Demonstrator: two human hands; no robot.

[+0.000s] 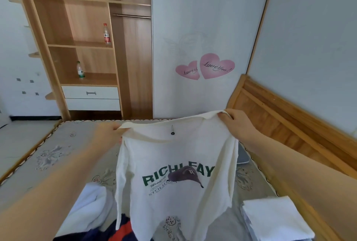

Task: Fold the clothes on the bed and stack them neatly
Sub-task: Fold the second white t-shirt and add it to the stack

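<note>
I hold a cream T-shirt (pixel 173 155) with green lettering and a dark cap print up in the air over the bed (pixel 58 150). My left hand (pixel 108 132) grips its left shoulder and my right hand (pixel 237 121) grips its right shoulder, so the shirt hangs spread out and facing me. A folded white garment (pixel 274 219) lies flat on the bed at the lower right. Loose white cloth (pixel 87 208) and a navy and red garment (pixel 119 231) lie crumpled at the lower left, partly hidden by the shirt.
A wooden headboard (pixel 289 121) runs along the right of the bed. Beyond the bed's far edge stands an open wardrobe (pixel 83 43) with two bottles on its shelves and a white sliding door (pixel 202 28) with pink heart stickers. A grey object (pixel 243 155) peeks out behind the shirt.
</note>
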